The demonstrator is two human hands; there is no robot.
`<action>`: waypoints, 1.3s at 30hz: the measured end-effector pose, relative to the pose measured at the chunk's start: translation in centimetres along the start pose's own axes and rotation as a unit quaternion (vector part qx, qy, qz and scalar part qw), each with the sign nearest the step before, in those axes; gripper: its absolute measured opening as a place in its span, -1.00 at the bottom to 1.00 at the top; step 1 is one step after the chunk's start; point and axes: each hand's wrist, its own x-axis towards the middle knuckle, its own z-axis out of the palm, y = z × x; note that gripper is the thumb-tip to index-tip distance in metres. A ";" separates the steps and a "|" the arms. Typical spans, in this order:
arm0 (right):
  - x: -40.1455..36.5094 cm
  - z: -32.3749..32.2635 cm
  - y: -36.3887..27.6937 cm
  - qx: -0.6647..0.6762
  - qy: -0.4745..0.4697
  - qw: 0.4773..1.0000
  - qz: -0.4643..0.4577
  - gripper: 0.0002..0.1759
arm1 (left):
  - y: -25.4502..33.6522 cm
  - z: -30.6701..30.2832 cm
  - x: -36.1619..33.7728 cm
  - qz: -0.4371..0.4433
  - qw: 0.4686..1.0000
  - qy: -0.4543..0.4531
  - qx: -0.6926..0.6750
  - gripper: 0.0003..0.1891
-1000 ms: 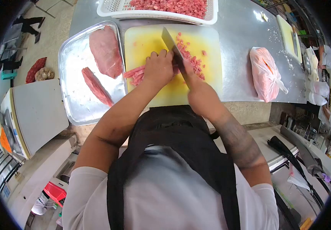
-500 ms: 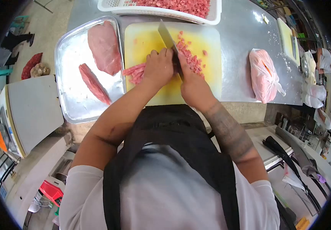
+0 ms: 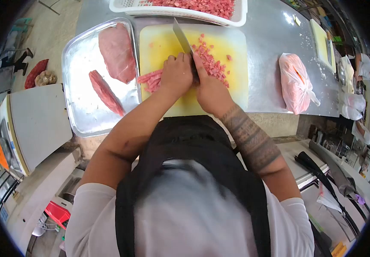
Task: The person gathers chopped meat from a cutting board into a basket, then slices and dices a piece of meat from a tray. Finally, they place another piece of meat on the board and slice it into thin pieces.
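My right hand [image 3: 209, 91] grips a broad-bladed knife [image 3: 182, 37], its blade slanting up and to the left over the yellow-white cutting board [image 3: 232, 36]. Curled against the blade's left side is my left hand [image 3: 177, 73], its fingers pressed on strips of raw meat [image 3: 151, 81] that stick out to its left. Its fingertips, and the meat beneath them, are hidden. Right of the knife lies a spread of small diced meat [image 3: 213, 64]. On the metal tray [image 3: 77, 115] to the left rest a large meat slab [image 3: 117, 52] and a narrow meat piece [image 3: 106, 93].
A white plastic basket [image 3: 125, 9] full of diced meat stands behind the board. A plastic bag [image 3: 295, 83] with pink contents sits on the metal table [image 3: 264, 51] to the right. Another cutting board [image 3: 319, 40] lies at the far right.
The knife and my right hand have shifted slightly left, towards my left hand, which also moved a little left. The meat pieces stay about where they were.
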 end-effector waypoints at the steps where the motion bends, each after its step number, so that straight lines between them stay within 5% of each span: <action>1: 1.0 0.0 -0.2 0.001 0.002 1.000 -0.004 -0.04 | -0.2 0.1 0.0 0.001 1.000 -0.001 0.000 -0.71; 11: -6.0 -3.9 -0.8 0.017 -0.043 0.999 0.011 0.02 | 0.0 -0.1 0.1 -0.012 1.000 -0.016 0.004 -0.65; 19: 0.5 0.1 0.5 0.017 0.004 1.000 0.001 0.04 | -0.1 -0.4 0.4 -0.040 0.998 -0.050 -0.028 -0.67; 22: -3.1 0.7 1.8 -0.012 0.014 1.000 -0.004 0.03 | 0.9 -3.4 -0.8 -0.058 0.996 -0.074 -0.002 -0.48; 25: -5.7 -0.2 3.6 -0.019 0.011 1.000 0.013 0.01 | 0.3 -4.5 -4.5 0.052 0.994 0.038 0.085 -0.24; 28: -5.8 -0.8 6.2 -0.009 0.041 0.999 -0.004 0.00 | -1.3 -4.2 -5.0 0.060 0.989 -0.046 0.126 -0.03; 32: -6.6 -5.1 5.4 0.016 0.039 0.999 0.002 -0.02 | -1.2 -3.5 -4.8 0.043 0.985 -0.054 0.160 -0.02; 35: -8.4 -7.8 5.7 0.052 0.095 0.994 0.031 -0.07 | -1.0 -2.8 -4.3 -0.002 0.981 -0.045 0.187 -0.02; 39: -8.9 -9.1 9.8 -0.004 0.122 0.993 0.010 -0.48 | 0.4 -3.1 -2.4 -0.098 0.973 -0.071 0.199 -0.05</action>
